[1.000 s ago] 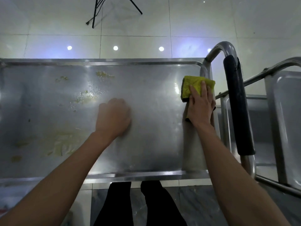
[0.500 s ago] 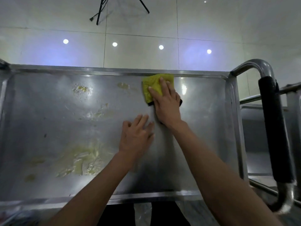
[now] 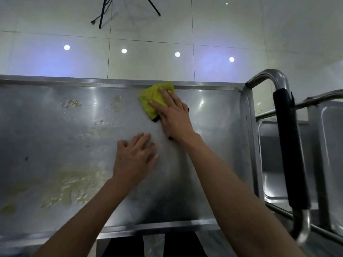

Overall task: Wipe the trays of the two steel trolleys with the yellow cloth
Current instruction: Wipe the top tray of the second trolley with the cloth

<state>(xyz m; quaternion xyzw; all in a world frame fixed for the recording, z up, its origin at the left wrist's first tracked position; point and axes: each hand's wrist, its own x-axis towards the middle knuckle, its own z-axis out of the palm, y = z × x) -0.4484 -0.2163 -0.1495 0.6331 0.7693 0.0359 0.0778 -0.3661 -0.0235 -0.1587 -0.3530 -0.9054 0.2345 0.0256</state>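
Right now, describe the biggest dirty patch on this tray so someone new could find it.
Start at the steel tray of the near trolley, then go to its near-left part, left of the left hand. The large yellowish smear lies there, far broader than the small specks by the far rim.

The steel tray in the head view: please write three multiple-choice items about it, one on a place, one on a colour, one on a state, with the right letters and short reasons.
1. Where does the cloth lie on the tray?
A. at the far rim
B. at the near rim
C. on the floor

2. What colour is the cloth?
A. blue
B. yellow
C. white

3. How is the left hand?
A. gripping the handle
B. holding a bottle
C. flat on the tray

Answers:
1 A, the cloth touches the tray's far rim under the right hand.
2 B, it is plainly yellow.
3 C, the left hand rests with spread fingers on the steel.
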